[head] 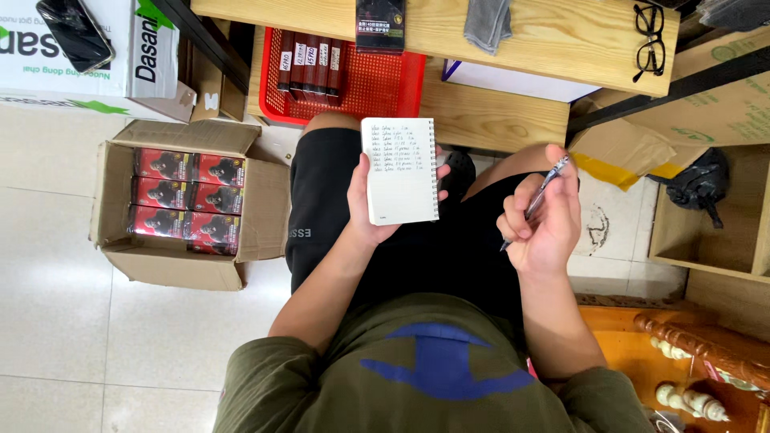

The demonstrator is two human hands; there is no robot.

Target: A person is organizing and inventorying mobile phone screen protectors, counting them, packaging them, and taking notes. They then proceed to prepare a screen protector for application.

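I see my left hand [370,210] wrapped around a small notepad [400,170]. The thumb lies on the left edge and the fingertips peek out on the right edge. The notepad stands upright over my lap, with lines of writing on the top half of the page. Its wire rings run down the right side.

My right hand [541,215] is closed on a pen [539,198]. The pen is tilted, with one end up near my thumb and the other end down by my palm. The pen is near the notepad but not touching it. My two hands are apart.

I sit in black shorts [321,210] and a green shirt [433,369]. On the floor to my left is an open cardboard box [186,274] with red packs [188,200] lined up inside. In front of my knees is a red basket [383,84] holding dark red boxes [309,64]. Above it is a wooden table [561,36] with black glasses [648,36] and a grey cloth [488,22] on it. A black phone [74,32] lies on a white box [120,56] at the top left.
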